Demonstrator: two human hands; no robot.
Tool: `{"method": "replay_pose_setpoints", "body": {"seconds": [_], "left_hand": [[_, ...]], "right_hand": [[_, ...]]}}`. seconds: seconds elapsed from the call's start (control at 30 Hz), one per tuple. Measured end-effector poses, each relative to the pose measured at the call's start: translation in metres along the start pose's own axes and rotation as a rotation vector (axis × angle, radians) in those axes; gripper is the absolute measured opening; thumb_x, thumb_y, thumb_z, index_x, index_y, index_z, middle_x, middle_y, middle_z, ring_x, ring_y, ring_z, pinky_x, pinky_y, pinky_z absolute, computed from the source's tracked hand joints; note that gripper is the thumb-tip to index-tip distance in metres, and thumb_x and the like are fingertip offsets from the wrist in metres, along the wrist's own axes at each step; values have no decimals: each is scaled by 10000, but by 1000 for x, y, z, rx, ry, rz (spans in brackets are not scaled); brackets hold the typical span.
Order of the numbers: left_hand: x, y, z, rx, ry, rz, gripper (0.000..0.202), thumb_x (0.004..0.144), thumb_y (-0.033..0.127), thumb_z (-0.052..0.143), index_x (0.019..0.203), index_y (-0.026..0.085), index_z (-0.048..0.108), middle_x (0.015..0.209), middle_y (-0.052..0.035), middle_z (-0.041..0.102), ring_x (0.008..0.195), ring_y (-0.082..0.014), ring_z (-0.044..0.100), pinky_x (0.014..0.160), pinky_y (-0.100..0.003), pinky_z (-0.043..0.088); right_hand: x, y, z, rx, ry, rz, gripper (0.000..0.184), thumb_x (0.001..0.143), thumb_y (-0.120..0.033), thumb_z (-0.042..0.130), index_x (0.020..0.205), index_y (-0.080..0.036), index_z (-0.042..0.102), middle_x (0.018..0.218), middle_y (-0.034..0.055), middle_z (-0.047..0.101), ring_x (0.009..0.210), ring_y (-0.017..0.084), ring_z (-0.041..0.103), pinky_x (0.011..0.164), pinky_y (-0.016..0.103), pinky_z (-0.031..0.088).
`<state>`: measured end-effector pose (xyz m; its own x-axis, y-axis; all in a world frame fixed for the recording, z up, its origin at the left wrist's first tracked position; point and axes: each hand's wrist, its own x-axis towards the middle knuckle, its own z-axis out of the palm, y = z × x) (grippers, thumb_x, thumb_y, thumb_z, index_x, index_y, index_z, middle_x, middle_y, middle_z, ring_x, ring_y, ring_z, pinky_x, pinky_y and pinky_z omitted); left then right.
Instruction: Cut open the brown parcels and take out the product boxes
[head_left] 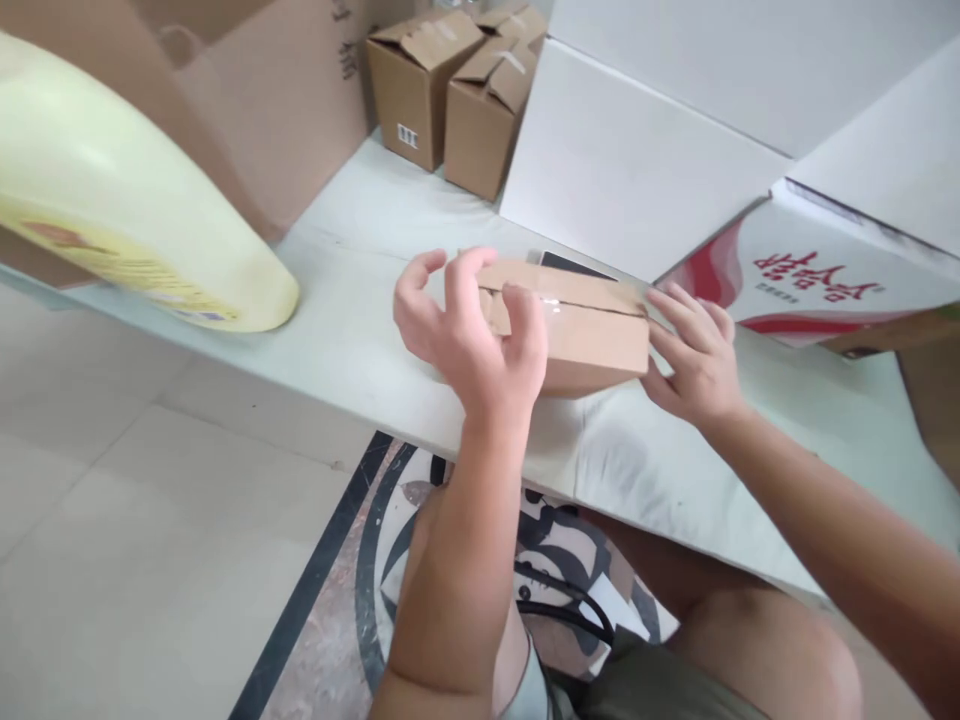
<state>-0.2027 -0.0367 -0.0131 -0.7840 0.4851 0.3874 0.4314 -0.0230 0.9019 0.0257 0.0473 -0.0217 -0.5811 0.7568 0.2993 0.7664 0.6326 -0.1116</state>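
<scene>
A small brown cardboard box point(592, 330), taped along its top seam, lies on the white table point(352, 330) near its front edge. My left hand point(469, 330) curls over the box's left end, fingertips pressing on the taped top. My right hand point(694, 355) rests against the box's right end, fingers bent and touching its side. A dark flat object point(574, 264) peeks out just behind the box.
A large pale yellow bottle point(127, 200) lies at the left of the table. Two small brown cartons point(457, 90) stand at the back. White boxes point(637, 160) and a red-printed white carton point(810, 280) crowd the right. A big brown carton point(277, 100) stands back left.
</scene>
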Motion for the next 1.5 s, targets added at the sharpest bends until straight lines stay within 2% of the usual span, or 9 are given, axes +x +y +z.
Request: {"method": "replay_pose_setpoints", "body": {"seconds": [0.1, 0.17, 0.33, 0.5, 0.67, 0.8, 1.13, 1.33, 1.5], "left_hand": [[-9, 7, 11, 35, -353, 116, 83, 904, 236, 652, 946, 226, 723, 1176, -87, 727, 1196, -285, 664, 1103, -456, 529], [-18, 13, 19, 29, -539, 183, 83, 907, 229, 660, 883, 229, 739, 1164, -73, 759, 1165, -268, 689, 1036, -416, 569], [-39, 29, 52, 6, -627, 246, 145, 887, 173, 632, 812, 240, 735, 1127, -44, 789, 1131, -254, 726, 1012, -419, 592], [-66, 51, 86, -37, -718, 300, 143, 880, 170, 623, 806, 245, 720, 1048, -24, 785, 1102, -236, 732, 1019, -398, 598], [-81, 72, 94, -47, -903, 349, 71, 873, 243, 688, 910, 265, 744, 1149, -38, 758, 1165, -244, 714, 971, -394, 607], [-84, 78, 99, -12, -906, 305, 84, 867, 282, 711, 943, 308, 736, 1169, -29, 734, 1178, -248, 705, 900, -409, 583], [-94, 87, 95, 105, -836, 227, 78, 879, 295, 699, 936, 274, 748, 1055, -22, 744, 787, -161, 646, 726, -350, 535], [-91, 90, 79, 75, -832, 169, 63, 893, 288, 715, 856, 268, 762, 840, -14, 737, 712, -163, 640, 581, -311, 442], [-81, 71, 77, -90, -695, 158, 136, 879, 259, 737, 745, 253, 712, 685, 17, 648, 542, -119, 526, 522, -291, 408]], "right_hand": [[-96, 44, -5, 4, 265, 393, 398, 903, -427, 499, 1224, -276, 681, 1545, 139, 579, 1479, 353, 547, 1210, 601, 457], [-152, 71, 0, 1, 317, 669, 390, 868, -430, 500, 1162, -268, 698, 1387, 145, 650, 1388, 361, 604, 1189, 620, 475], [-223, 118, 27, 7, 293, 978, 434, 806, -510, 538, 1070, -235, 746, 1273, 170, 615, 1252, 388, 625, 1156, 671, 472], [-223, 128, 41, 24, 245, 981, 341, 852, -457, 588, 1033, -217, 749, 1369, 184, 584, 1235, 348, 604, 1156, 596, 488], [-220, 122, 33, 213, 256, 1008, 295, 850, -307, 530, 1078, -241, 705, 1351, 158, 598, 1149, 306, 643, 1058, 518, 553], [-223, 120, 20, 334, 317, 1079, 409, 804, -318, 572, 1195, -259, 674, 1093, 96, 682, 1008, 281, 661, 983, 487, 573], [-234, 125, 13, 647, 692, 1207, 319, 914, -295, 498, 1210, -248, 606, 1253, 73, 722, 832, 166, 692, 792, 387, 614], [-229, 127, 26, 757, 777, 1178, 356, 813, -246, 728, 1168, -268, 700, 1139, 26, 709, 828, 131, 657, 754, 320, 576], [-215, 130, 16, 968, 1097, 1206, 262, 817, -134, 607, 1066, -214, 595, 889, -22, 661, 565, 49, 495, 527, 217, 412]]}}
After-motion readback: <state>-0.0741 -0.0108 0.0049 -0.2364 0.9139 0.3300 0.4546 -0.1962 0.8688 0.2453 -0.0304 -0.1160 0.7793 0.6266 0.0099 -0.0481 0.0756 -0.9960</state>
